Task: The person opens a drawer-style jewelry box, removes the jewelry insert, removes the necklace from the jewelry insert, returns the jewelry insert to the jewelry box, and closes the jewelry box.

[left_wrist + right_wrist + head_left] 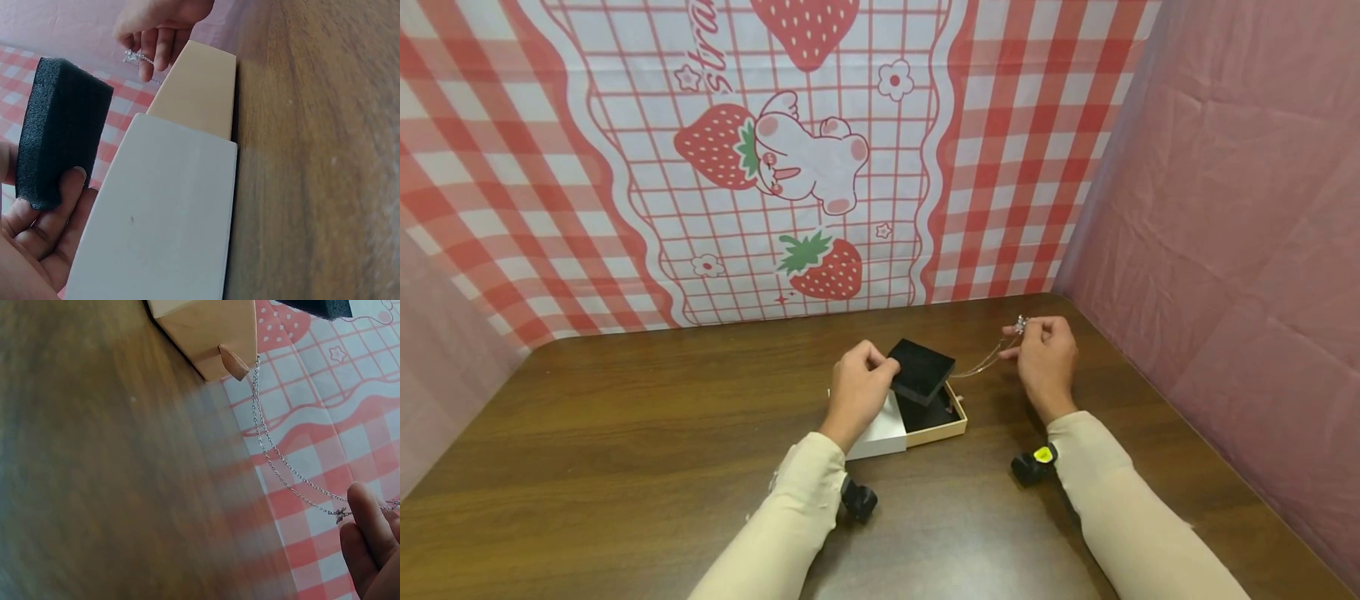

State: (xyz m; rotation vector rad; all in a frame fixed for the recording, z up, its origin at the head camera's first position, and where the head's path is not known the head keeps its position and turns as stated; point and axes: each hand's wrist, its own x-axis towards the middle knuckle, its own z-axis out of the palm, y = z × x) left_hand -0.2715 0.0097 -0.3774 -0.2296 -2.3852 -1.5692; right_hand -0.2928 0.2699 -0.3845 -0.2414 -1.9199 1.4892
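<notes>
My left hand (pixel 859 387) pinches a black foam pad (pixel 922 367) by its edge and holds it tilted above a small drawer-style gift box. The box's white sleeve (pixel 880 432) covers the left part; its cream drawer (pixel 937 432) is pulled out to the right, with black lining inside. To the right, my right hand (pixel 1048 360) pinches a silver necklace (pixel 294 472) near its sparkling pendant (pixel 1020 324). The doubled chain sags from those fingers back to the drawer's far right edge; its other end is hidden there. A ribbon pull tab (pixel 234 363) sticks out of the drawer's end.
The box stands on a brown wooden table (pixel 625 467). A red-and-white strawberry cloth (pixel 1000 167) hangs behind the table's back edge, and a pink cloth (pixel 1240 208) hangs along the right side. Black wrist cameras sit under both sleeves.
</notes>
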